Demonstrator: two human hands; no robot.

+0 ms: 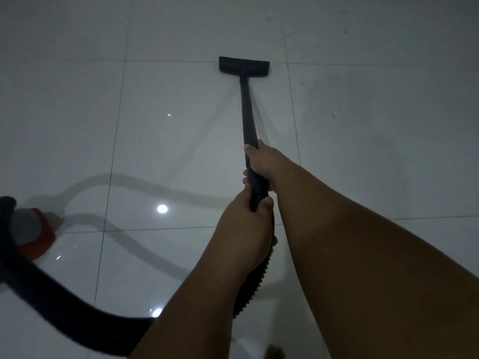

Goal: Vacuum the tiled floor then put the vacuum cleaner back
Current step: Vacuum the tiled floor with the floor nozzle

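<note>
The wand (246, 104) runs straight ahead from the grip to the head (244, 65) (flat on the floor (181, 141)). The right hand (261, 164), nearer it, and the left hand (246, 224) both wrap the wand.

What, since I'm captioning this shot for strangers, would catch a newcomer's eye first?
The black vacuum pole running up the middle, its head flat on the glossy tiled floor, held by the right-hand grip farther along and the left-hand grip nearer the person. Next, the thick black hose sweeping across the lower left toward the red and grey vacuum body at the left edge.
</note>
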